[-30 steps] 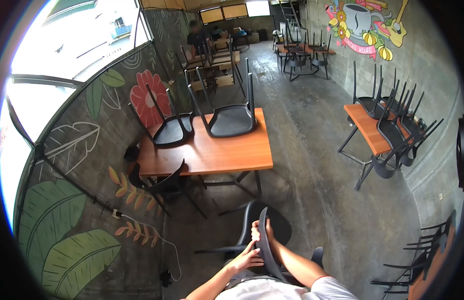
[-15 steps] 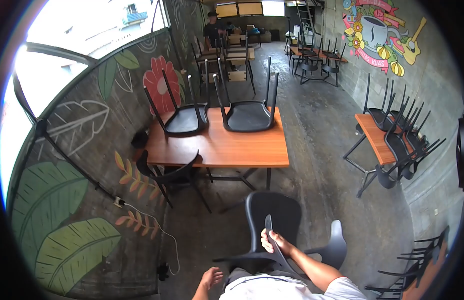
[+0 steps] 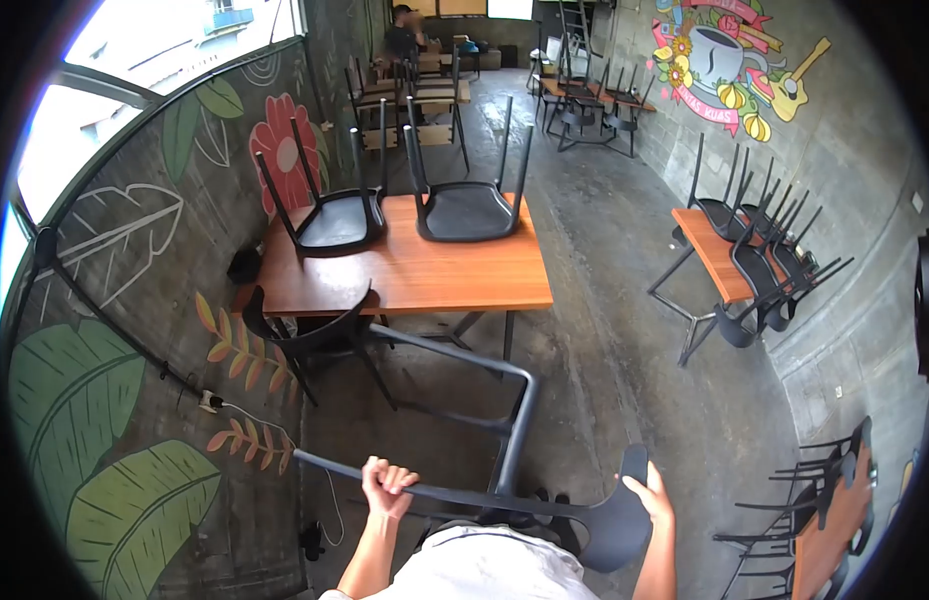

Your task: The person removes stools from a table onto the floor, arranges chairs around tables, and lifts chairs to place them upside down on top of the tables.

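— Chair [image 3: 504, 440] in your grip: what does it look like from up there?

— Black moulded seat, dark grey metal legs. You have it tipped over and lifted in front of your chest, above the concrete floor [image 3: 624, 340]. The legs jut forward and up toward the worktop [image 3: 424, 275], and one bent leg frame rises at mid-frame. The seat's edge curls low at the right, close to your body.

— And your hands?

— Your left hand [image 3: 386, 485] is clenched around a slim leg bar, knuckles up, forearm rising from below. Your right hand [image 3: 652, 492] is grasping the rounded rim of the seat shell, fingers wrapped over its top edge, arm raised beside it.

— What's around you?

— Just ahead, the orange worktop carries two upturned chairs [image 3: 404, 215], legs in the air, and another chair [image 3: 309, 335] is tucked at its near left corner. A leaf-and-flower mural wall [image 3: 134, 330] runs along your left. More worktops with stacked chairs [image 3: 754, 260] line the right wall, and a person [image 3: 402, 35] stands far back.
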